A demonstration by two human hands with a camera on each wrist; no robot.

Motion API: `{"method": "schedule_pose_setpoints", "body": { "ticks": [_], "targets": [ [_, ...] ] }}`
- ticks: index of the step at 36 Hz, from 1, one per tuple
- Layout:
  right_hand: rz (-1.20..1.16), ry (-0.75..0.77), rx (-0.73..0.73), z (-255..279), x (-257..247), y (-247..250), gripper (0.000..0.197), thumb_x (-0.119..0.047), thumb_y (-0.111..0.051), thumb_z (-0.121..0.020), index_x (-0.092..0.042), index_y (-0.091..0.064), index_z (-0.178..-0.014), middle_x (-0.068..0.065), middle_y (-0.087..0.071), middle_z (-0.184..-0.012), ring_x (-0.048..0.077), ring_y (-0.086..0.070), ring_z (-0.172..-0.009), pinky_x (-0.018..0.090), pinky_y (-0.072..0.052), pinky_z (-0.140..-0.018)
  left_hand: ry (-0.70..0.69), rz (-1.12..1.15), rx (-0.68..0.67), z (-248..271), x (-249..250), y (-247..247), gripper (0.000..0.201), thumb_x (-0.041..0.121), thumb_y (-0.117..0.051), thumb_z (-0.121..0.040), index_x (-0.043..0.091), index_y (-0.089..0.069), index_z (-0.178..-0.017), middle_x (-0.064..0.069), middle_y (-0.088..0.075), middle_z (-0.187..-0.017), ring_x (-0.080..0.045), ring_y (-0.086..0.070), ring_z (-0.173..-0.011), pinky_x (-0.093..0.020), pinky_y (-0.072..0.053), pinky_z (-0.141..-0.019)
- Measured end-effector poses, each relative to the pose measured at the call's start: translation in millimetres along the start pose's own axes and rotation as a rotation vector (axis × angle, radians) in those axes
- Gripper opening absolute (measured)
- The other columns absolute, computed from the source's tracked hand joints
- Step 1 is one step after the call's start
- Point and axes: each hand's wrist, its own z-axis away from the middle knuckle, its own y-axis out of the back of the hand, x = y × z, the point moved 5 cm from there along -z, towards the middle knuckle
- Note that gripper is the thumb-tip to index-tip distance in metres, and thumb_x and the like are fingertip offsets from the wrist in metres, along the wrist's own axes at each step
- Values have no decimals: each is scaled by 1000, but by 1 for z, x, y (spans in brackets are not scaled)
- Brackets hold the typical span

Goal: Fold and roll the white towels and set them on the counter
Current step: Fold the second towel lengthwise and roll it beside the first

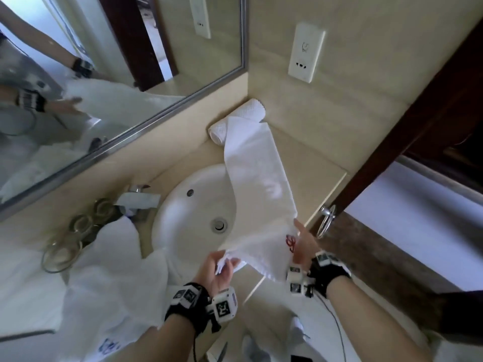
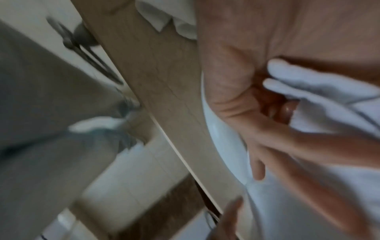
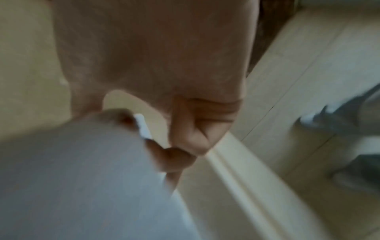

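Left hand (image 1: 218,267) grip bunching towel (image 1: 257,178) corner, right hand (image 1: 303,245) pinching opposite edge, arms outstretched

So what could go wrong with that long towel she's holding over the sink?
The long towel sags over the sink, so its middle might dip into the basin and pick up any water there. Its far end lies on the rolled towel in the corner; a tug from the left hand or right hand might drag that roll loose.
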Motion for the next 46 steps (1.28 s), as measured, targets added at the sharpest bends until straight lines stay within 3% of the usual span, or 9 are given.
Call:
{"method": "schedule_pose_setpoints", "body": {
  "ticks": [3, 15, 21, 27, 30, 34, 39, 42, 46],
  "targets": [
    [67, -90, 73, 1, 37, 21, 64, -66, -57, -78, -15, -70, -114, 20, -63, -123, 37, -58, -116, 52, -42, -102, 33, -177, 217, -4, -25, 33, 8, -2, -57, -76, -3, -55, -83, -21, -62, -75, -18, -61, -46, -17, -48, -37],
    [452, -203, 298, -6, 100, 83, 23, -21, -57, -91, -6, -60, -107, 11, -63, -93, 27, -61, -85, 39, -52, -85, 152, -777, 261, -14, -61, 65, 25, 4, -69, -81, 5, -59, -103, -13, -63, -91, -27, -62, -78, -35, -56, -68],
    [584, -27, 431, 5, 88, 87, 24, -4, -51, -92, -17, -42, -110, 13, -48, -60, 10, -38, -25, 13, -27, -31, 182, -655, 253, -19, -69, 67, 30, 24, -61, -87, -5, -62, -91, -16, -69, -70, -19, -59, -44, -22, -49, -45],
    [512, -12, 303, 21, 80, 93, 46, 2, -45, -95, -38, -48, -116, 14, -54, -75, 11, -43, -39, 18, -28, -34, -2, -580, 352, -15, -65, 70, 33, 4, -50, -87, 2, -51, -54, -6, -54, -39, -14, -52, -36, -18, -40, -39],
    [265, 5, 292, 24, 80, 97, 44, 17, -29, -93, -17, -54, -108, 14, -48, -83, 9, -42, -37, 13, -28, -30, -65, -586, 305, -18, -65, 67, 8, 4, -52, -84, 8, -56, -77, -10, -64, -59, -12, -61, -42, -25, -47, -55],
    [-18, -92, 279, 34, 80, 102, 31, 17, -24, -87, 5, -53, -85, 14, -46, -73, 13, -47, -33, 11, -35, -28, -156, -554, 244, -19, -62, 65, 58, -10, -41, -87, 43, -45, -111, -16, -62, -70, -25, -65, -54, -35, -58, -64],
    [-132, -125, 174, 47, 70, 100, 57, 18, -18, -55, 11, -63, -90, 25, -67, -74, 28, -68, -52, 21, -51, -38, -149, -501, 195, -11, -59, 63, 28, -1, -52, -88, 11, -71, -104, -20, -68, -97, -30, -66, -76, -31, -56, -60],
    [-25, -147, 136, 49, 68, 102, 43, 21, -24, -79, 8, -62, -94, 21, -71, -76, 22, -72, -62, 21, -56, -49, -132, -572, 186, -10, -55, 69, 47, -16, -32, -89, 9, -64, -114, -1, -51, -55, -13, -49, -48, -22, -50, -55],
    [61, -119, 188, 43, 67, 107, 14, -2, -55, -90, 6, -64, -98, 17, -74, -80, 22, -73, -66, 22, -57, -52, -223, -818, 168, -8, -50, 63, 57, -23, -37, -75, 14, -74, -98, -5, -74, -96, -23, -65, -93, -34, -51, -91]
  ]
}}
